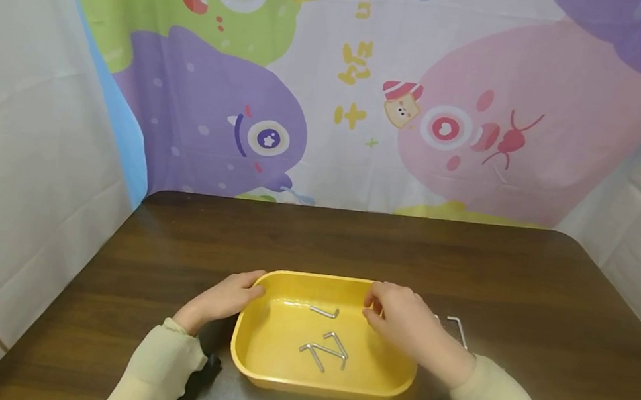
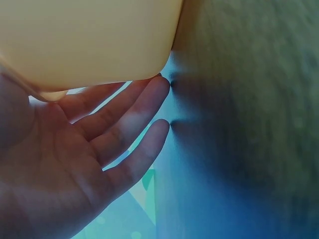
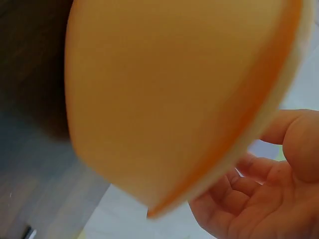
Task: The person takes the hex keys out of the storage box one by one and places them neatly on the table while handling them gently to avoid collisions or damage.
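Observation:
A yellow plastic tray (image 1: pixel 259 377) sits on the table. At its left side, my left hand (image 1: pixel 227 295) grips the rim, thumb over the edge and fingers along the outer wall (image 2: pixel 99 45). Over the tray's back right corner is my right hand (image 1: pixel 405 314), fingers loosely bent, with nothing visible between them; the tray wall (image 3: pixel 164 99) hides some fingertips in the right wrist view. Inside the tray lie several L-shaped metal hex keys: one hex key (image 1: pixel 323 312) towards the back, others (image 1: pixel 329 349) crossed near the middle.
Outside the tray on the right, another hex key (image 1: pixel 459 329) lies on the dark wooden table (image 1: pixel 530 299), partly behind my right forearm. A bit of metal shows beside that wrist. A cartoon-printed curtain (image 1: pixel 349 163) hangs behind the table, with pale cloth at both sides.

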{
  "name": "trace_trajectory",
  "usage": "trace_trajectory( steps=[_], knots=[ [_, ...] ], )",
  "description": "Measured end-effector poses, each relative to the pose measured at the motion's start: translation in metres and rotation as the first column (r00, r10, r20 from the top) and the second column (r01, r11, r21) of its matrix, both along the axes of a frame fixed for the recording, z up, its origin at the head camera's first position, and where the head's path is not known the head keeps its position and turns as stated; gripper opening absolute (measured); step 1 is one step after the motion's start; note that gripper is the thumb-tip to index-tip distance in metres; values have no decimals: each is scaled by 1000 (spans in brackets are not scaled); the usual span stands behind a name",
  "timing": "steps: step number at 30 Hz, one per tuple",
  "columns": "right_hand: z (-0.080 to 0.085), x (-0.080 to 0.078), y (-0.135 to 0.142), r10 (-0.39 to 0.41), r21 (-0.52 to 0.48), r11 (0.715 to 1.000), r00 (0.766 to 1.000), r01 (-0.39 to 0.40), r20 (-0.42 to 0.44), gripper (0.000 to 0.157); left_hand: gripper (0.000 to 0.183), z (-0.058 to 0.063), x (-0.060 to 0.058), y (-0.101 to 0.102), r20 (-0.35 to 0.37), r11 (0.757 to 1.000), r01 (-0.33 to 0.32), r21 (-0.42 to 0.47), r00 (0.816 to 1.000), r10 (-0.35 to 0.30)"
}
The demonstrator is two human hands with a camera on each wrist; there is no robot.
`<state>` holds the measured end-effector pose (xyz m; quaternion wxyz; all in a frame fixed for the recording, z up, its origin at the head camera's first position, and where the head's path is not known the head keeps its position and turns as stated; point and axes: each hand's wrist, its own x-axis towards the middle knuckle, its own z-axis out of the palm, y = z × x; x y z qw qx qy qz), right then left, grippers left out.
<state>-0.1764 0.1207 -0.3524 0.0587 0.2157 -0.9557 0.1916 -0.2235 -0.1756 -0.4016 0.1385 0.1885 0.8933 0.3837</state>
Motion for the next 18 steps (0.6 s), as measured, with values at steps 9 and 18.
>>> trace_trajectory(
  steps=[9, 18],
  knots=[
    [-12, 4, -15, 153, 17, 988, 988, -153, -30, 6, 20, -1, -1, 0, -2, 1000, -2, 0, 1000, 2],
    [-29, 8, -26, 233, 63, 971, 972, -232, -11, 10, 20, -1, -1, -1, -7, 1000, -7, -10, 1000, 7]
  ],
)
